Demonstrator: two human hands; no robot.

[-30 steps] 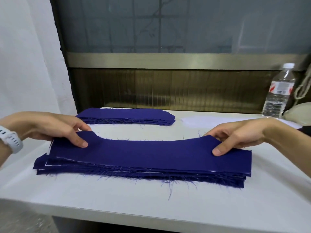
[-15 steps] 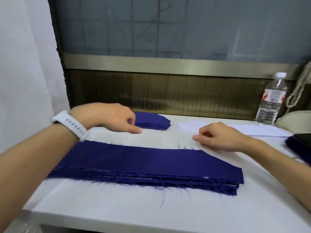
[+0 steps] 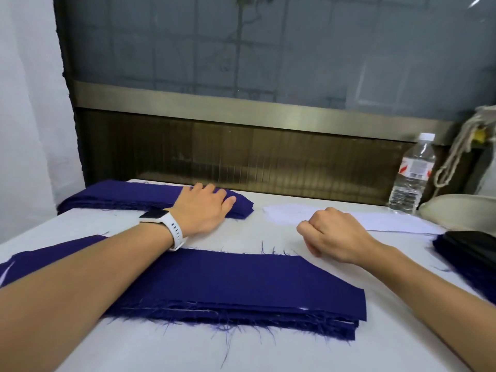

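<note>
1. step, judged: laying a piece on the far stack, back left of the table; left hand flat on it, fingers straight, close together.
2. right hand: fingers curled, holding nothing, beside the near stack.
3. next: pinch the near stack's top piece.
4. around: paper, bottle; left forearm crosses the near stack, in the way.

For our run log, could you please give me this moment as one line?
left hand: flat on far fabric stack | right hand: curled, holds nothing | near fabric stack: flat on table
</note>
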